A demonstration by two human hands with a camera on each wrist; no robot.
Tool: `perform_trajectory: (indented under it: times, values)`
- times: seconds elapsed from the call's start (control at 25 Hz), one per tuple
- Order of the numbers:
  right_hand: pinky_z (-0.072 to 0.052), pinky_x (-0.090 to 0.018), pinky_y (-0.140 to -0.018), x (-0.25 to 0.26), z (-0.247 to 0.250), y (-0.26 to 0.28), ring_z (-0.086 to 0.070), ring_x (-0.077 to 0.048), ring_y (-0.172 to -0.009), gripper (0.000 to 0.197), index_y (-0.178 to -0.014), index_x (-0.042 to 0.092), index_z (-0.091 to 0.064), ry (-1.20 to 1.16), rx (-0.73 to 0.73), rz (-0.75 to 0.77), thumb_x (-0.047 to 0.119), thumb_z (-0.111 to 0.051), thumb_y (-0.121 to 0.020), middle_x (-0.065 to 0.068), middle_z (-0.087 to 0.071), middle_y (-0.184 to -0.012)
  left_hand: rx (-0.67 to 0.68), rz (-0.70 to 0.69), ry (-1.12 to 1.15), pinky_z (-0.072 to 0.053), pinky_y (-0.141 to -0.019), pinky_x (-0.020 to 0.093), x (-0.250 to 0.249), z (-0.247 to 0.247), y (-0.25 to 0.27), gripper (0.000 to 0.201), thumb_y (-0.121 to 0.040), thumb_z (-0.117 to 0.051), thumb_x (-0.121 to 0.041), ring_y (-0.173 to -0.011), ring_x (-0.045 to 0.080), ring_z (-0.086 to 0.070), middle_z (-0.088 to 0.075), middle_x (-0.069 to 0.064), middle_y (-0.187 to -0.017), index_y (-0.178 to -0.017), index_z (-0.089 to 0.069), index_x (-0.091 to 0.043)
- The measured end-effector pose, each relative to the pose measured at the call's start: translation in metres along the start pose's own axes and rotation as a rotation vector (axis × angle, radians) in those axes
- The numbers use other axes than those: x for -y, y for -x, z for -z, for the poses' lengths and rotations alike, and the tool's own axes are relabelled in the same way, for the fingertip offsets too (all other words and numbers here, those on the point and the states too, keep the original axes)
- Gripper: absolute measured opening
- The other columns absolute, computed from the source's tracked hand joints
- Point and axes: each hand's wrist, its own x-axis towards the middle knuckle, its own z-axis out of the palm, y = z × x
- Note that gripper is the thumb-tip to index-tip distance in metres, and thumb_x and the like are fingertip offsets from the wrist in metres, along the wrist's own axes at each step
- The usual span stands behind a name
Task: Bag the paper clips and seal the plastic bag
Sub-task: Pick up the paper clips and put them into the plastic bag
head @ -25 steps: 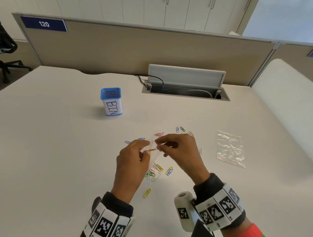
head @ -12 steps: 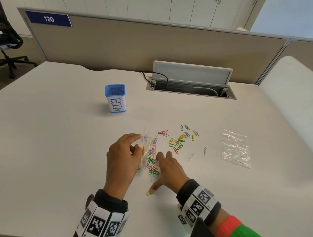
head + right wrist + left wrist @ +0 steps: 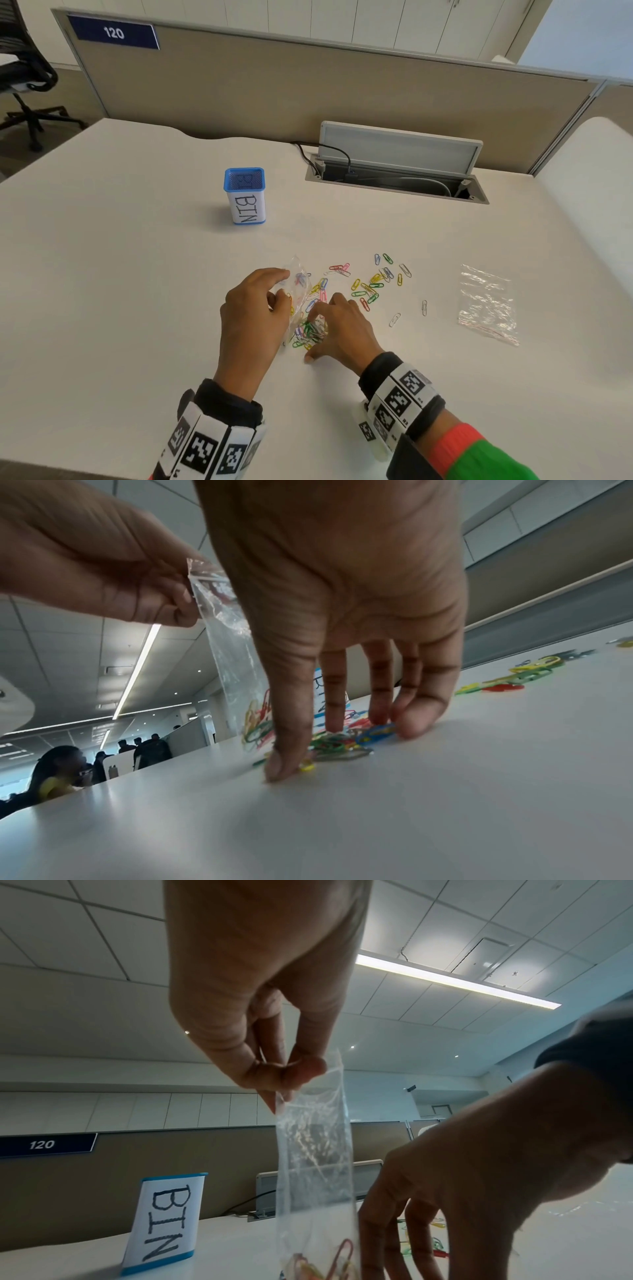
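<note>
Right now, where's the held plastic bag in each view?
Head: plastic bag centre, pinched by left hand.
Left wrist: centre, hanging from the fingers.
Right wrist: left of centre, behind right hand.
Shared landmark: BIN box.

A thin, clear, crinkled plastic bag [image 3: 298, 298] is shown above a smooth, matt white table [image 3: 120, 291]. Glossy, colour-coated wire paper clips [image 3: 368, 287] are scattered; the far bin [image 3: 245, 195] is faced with white paper.
</note>
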Motion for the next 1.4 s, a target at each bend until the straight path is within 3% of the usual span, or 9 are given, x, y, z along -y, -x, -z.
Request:
perform_trajectory:
  times: [0.16,0.32,0.48,0.64,0.8,0.96,1.12,1.28,1.4]
  values:
    - [-0.049,-0.031,-0.076,0.001,-0.001,-0.007,-0.061,-0.026,-0.096,0.024,-0.098,0.016,-0.072,-0.031,-0.051,0.058,0.017,-0.074,-0.075,-0.009,-0.062,-0.108,0.012,0.003,0.010,-0.053,-0.072,0.024,-0.001,0.001,0.000,0.026,-0.085,-0.056,-0.010,-0.080,0.019,-0.064,-0.065,0.006,-0.121,-0.111,-0.063,-0.009]
    - [-0.048,-0.027,-0.074,-0.004,-0.001,-0.008,-0.062,-0.025,-0.089,0.017,-0.095,0.012,-0.073,-0.023,-0.058,0.068,0.010,-0.069,-0.079,-0.010,-0.065,-0.106,0.023,0.008,0.011,-0.056,-0.077,0.033,-0.002,0.003,0.001,0.026,-0.085,-0.056,-0.010,-0.088,0.025,-0.067,-0.064,0.007,-0.122,-0.111,-0.063,-0.009]
    - [-0.042,-0.017,-0.065,-0.014,0.005,-0.010,-0.055,-0.014,-0.071,0.016,-0.091,0.009,-0.074,-0.099,-0.053,0.040,0.007,-0.070,-0.076,-0.009,-0.070,-0.093,0.037,0.010,0.008,-0.056,-0.076,0.031,-0.002,0.004,0.002,0.027,-0.085,-0.056,-0.011,-0.090,0.027,-0.068,-0.064,0.007,-0.123,-0.112,-0.062,-0.009]
    - [-0.049,-0.007,-0.055,-0.022,0.021,-0.001,-0.058,-0.009,-0.047,0.011,-0.081,0.001,-0.073,-0.498,-0.076,-0.071,-0.002,-0.071,-0.071,-0.010,-0.068,-0.069,0.053,0.013,0.005,-0.054,-0.074,0.026,-0.002,0.004,0.003,0.028,-0.085,-0.057,-0.013,-0.091,0.029,-0.068,-0.063,0.005,-0.124,-0.112,-0.062,-0.010]
    - [-0.056,-0.019,-0.059,-0.013,0.053,0.010,-0.063,-0.015,-0.051,0.009,-0.083,-0.004,-0.071,-0.897,-0.110,-0.027,-0.005,-0.070,-0.074,-0.009,-0.067,-0.066,0.070,0.015,0.004,-0.055,-0.072,0.025,-0.002,0.002,0.004,0.028,-0.085,-0.057,-0.013,-0.092,0.028,-0.068,-0.062,0.005,-0.125,-0.113,-0.061,-0.011]
    - [-0.057,-0.020,-0.062,0.014,0.087,0.021,-0.066,-0.015,-0.060,0.008,-0.081,0.004,-0.071,-1.124,-0.045,0.130,-0.003,-0.067,-0.080,-0.004,-0.070,-0.068,0.084,0.032,-0.003,-0.049,-0.070,0.020,0.000,-0.003,0.004,0.030,-0.084,-0.059,-0.015,-0.089,0.023,-0.066,-0.061,0.004,-0.126,-0.114,-0.060,-0.013]
    - [-0.058,-0.022,-0.067,0.038,0.086,0.023,-0.067,-0.017,-0.061,0.006,-0.084,0.005,-0.072,-0.865,-0.066,0.193,0.002,-0.070,-0.079,-0.009,-0.070,-0.074,0.090,0.055,0.007,-0.045,-0.073,0.021,-0.001,-0.006,0.003,0.033,-0.084,-0.061,-0.019,-0.085,0.015,-0.061,-0.065,0.006,-0.120,-0.116,-0.059,-0.014]
    - [-0.053,-0.010,-0.062,0.043,0.075,0.017,-0.069,-0.016,-0.060,0.014,-0.090,0.004,-0.073,-0.552,-0.140,0.189,0.005,-0.072,-0.077,-0.010,-0.073,-0.079,0.075,0.074,0.002,-0.042,-0.072,0.019,-0.001,-0.005,0.002,0.031,-0.083,-0.061,-0.020,-0.083,0.014,-0.061,-0.066,0.005,-0.118,-0.114,-0.060,-0.015]
    - [-0.052,-0.009,-0.068,0.045,0.075,0.015,-0.072,-0.015,-0.080,0.021,-0.097,0.008,-0.073,-0.442,-0.135,0.225,0.007,-0.074,-0.076,-0.007,-0.076,-0.094,0.058,0.074,0.014,-0.047,-0.075,0.023,-0.001,-0.004,0.001,0.030,-0.083,-0.061,-0.018,-0.077,0.010,-0.055,-0.068,0.007,-0.115,-0.113,-0.061,-0.012]
